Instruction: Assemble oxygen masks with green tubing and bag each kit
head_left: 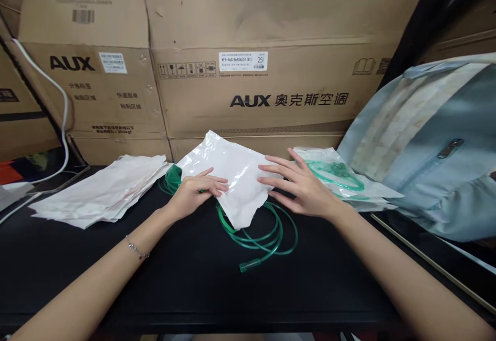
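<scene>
A white pouch (232,168) with a shiny clear film is held up tilted in the middle. My left hand (192,191) grips its left lower side, fingers over the front and thumb hidden. At the right edge, the spread fingers of my right hand (304,183) rest against the pouch without closing round it. Below and partly behind it lies a loosely coiled green tube (277,227) with a connector (250,265) at its near end. More green tubing (170,180) shows just behind my left hand.
A stack of white pouches (101,191) lies at left. Pouches with green tubing inside (341,178) lie at right, beside a light blue bag (437,139). Large cardboard boxes (251,31) wall off the back of the black table (186,289). A white cable (64,103) hangs at far left.
</scene>
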`<act>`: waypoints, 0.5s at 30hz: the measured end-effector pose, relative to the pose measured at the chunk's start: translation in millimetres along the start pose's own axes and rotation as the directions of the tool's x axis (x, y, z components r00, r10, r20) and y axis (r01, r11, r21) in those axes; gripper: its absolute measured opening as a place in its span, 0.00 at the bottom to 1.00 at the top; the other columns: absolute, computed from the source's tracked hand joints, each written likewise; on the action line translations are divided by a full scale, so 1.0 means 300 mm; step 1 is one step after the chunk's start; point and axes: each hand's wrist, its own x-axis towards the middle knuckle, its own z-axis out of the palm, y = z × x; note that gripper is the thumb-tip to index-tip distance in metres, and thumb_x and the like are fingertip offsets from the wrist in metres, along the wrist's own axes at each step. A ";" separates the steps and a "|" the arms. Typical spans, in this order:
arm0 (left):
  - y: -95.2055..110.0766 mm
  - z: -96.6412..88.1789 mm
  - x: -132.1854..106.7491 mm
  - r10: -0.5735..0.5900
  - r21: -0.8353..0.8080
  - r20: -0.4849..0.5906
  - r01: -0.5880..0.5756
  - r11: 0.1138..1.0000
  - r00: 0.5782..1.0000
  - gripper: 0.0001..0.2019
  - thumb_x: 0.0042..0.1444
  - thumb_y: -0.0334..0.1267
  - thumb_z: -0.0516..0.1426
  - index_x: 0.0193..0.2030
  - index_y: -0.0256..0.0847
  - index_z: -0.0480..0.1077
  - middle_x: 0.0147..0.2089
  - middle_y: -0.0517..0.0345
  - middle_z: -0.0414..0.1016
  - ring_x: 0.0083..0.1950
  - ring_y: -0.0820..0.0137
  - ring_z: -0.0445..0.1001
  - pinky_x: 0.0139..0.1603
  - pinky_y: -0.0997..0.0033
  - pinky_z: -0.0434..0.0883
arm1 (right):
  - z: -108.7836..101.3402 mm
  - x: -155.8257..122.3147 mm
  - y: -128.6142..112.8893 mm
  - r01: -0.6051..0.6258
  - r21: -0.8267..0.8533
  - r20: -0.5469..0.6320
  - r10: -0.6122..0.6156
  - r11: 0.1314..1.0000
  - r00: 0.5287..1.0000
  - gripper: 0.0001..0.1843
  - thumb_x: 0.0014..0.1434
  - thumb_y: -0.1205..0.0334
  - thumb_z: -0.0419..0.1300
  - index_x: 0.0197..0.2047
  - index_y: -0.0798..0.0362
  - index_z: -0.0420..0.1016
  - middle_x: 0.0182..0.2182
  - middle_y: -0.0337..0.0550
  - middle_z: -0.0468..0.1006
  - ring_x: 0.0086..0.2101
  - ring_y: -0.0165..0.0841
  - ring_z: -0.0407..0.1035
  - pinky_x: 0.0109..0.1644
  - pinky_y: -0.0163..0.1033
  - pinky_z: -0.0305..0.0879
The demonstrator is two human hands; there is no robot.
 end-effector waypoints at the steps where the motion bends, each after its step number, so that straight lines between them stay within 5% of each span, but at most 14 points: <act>1: 0.000 0.003 0.002 0.012 0.020 0.024 -0.013 1.000 1.000 0.11 0.56 0.33 0.50 0.24 0.41 0.69 0.37 0.55 0.79 0.49 0.65 0.73 0.61 0.48 0.54 | -0.004 0.003 -0.003 0.008 0.008 0.012 -0.008 1.000 1.000 0.15 0.59 0.64 0.51 0.50 0.50 0.68 0.49 0.47 0.72 0.52 0.37 0.62 0.58 0.55 0.49; 5: 0.020 0.017 0.012 0.063 0.179 0.007 -0.063 0.982 0.998 0.12 0.56 0.31 0.50 0.24 0.42 0.69 0.39 0.58 0.78 0.55 0.66 0.68 0.63 0.48 0.50 | -0.009 0.007 -0.015 0.032 0.044 0.073 -0.035 0.999 0.997 0.13 0.59 0.64 0.51 0.46 0.52 0.71 0.37 0.46 0.76 0.38 0.34 0.69 0.40 0.41 0.64; 7: 0.038 0.026 0.015 0.065 0.286 -0.132 -0.025 0.958 0.989 0.11 0.57 0.32 0.49 0.27 0.43 0.70 0.50 0.56 0.74 0.60 0.65 0.62 0.63 0.49 0.50 | -0.008 0.001 -0.018 0.021 0.010 0.041 -0.021 1.000 0.999 0.13 0.59 0.66 0.50 0.43 0.51 0.73 0.32 0.44 0.75 0.33 0.31 0.68 0.33 0.36 0.63; 10: 0.059 0.043 0.017 0.007 0.339 -0.364 0.126 0.932 0.932 0.11 0.57 0.35 0.50 0.47 0.43 0.66 0.62 0.49 0.58 0.64 0.64 0.53 0.61 0.54 0.54 | -0.006 -0.012 -0.019 -0.062 -0.124 -0.123 0.047 0.990 0.991 0.13 0.59 0.70 0.49 0.41 0.53 0.74 0.28 0.43 0.74 0.28 0.29 0.66 0.27 0.33 0.59; 12: 0.062 0.053 0.011 -0.089 0.303 -0.445 0.243 0.921 0.891 0.18 0.56 0.40 0.51 0.53 0.39 0.59 0.60 0.43 0.59 0.61 0.63 0.57 0.57 0.57 0.60 | -0.005 -0.018 -0.019 -0.144 -0.210 -0.202 0.102 0.967 0.974 0.14 0.59 0.70 0.48 0.41 0.54 0.74 0.27 0.44 0.74 0.27 0.28 0.65 0.26 0.33 0.57; 15: 0.062 0.066 -0.008 -0.375 0.252 -0.371 0.481 0.840 0.849 0.21 0.54 0.51 0.49 0.46 0.36 0.61 0.46 0.43 0.69 0.47 0.59 0.70 0.43 0.60 0.68 | 0.007 -0.017 -0.024 -0.220 -0.249 -0.078 0.207 0.943 0.975 0.14 0.60 0.69 0.48 0.41 0.55 0.74 0.28 0.44 0.74 0.27 0.29 0.66 0.24 0.33 0.55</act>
